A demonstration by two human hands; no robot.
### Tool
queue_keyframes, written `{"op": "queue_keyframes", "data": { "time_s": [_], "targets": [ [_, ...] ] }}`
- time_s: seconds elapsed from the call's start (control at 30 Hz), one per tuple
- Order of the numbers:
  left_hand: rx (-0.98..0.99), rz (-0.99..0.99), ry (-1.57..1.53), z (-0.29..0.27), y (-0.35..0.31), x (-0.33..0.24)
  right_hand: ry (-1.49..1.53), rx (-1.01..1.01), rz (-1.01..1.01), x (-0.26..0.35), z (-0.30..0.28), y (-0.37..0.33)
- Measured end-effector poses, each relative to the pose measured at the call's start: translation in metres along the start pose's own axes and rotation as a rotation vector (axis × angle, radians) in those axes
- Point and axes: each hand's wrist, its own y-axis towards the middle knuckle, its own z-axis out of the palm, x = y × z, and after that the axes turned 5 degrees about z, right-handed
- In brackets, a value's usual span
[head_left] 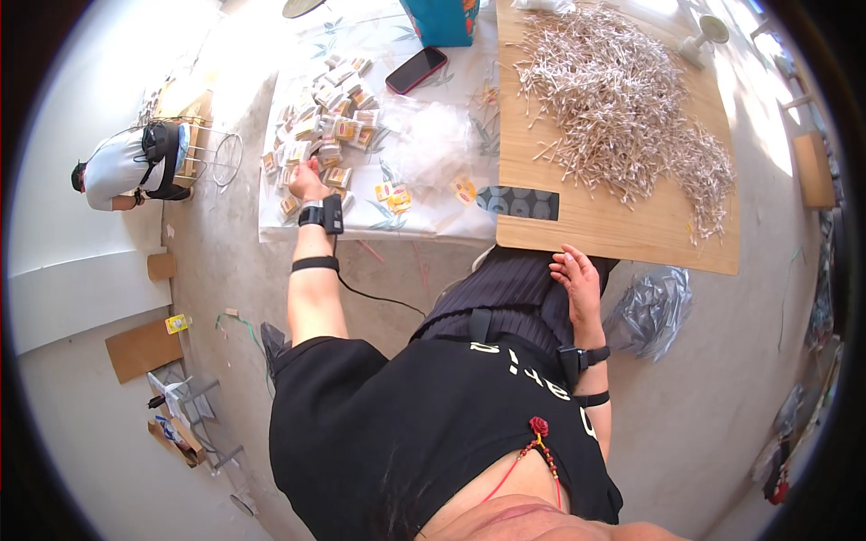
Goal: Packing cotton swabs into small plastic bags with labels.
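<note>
My left hand [308, 183] reaches into a heap of small packs of cotton swabs [316, 117] on the left of the table. Its fingers are bent and closed at a pack on the near side of the heap, and they partly hide it. Close to the near edge of a wooden board, my right hand [575, 272] is open, its fingers loosely bent and a little apart, with nothing in them. A large pile of loose cotton swabs [613, 99] covers much of the wooden board [595, 236].
Clear plastic bags [431, 144], yellow labels [394, 197] and a phone [416, 70] lie on the patterned tablecloth [361, 216]. A blue bag [440, 20] stands at the far edge. A grey plastic bag [651, 311] rests on the floor. Another person [126, 167] bends over at the far left.
</note>
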Motion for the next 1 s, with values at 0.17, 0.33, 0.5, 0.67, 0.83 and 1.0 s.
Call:
{"op": "queue_keyframes", "data": {
  "time_s": [0.17,0.33,0.5,0.67,0.83,1.0],
  "targets": [
    [0.161,0.162,0.176,-0.02,-0.062,0.046,-0.009,0.009,0.006,-0.006,0.003,0.005],
    [0.287,0.041,0.276,-0.025,-0.116,0.084,-0.06,0.006,0.0,-0.005,0.006,0.004],
    [-0.007,0.077,0.257,-0.008,-0.077,0.081,-0.092,-0.034,0.0,-0.007,-0.001,0.002],
    [-0.159,0.077,0.278,-0.024,0.004,0.065,-0.092,-0.02,0.013,-0.012,0.003,0.004],
    [-0.062,0.008,0.524,-0.025,0.012,0.076,-0.102,-0.034,0.015,-0.013,0.007,0.004],
    [0.087,0.187,0.708,-0.042,0.022,0.068,-0.134,-0.028,0.025,-0.016,0.012,0.007]
  ]
}}
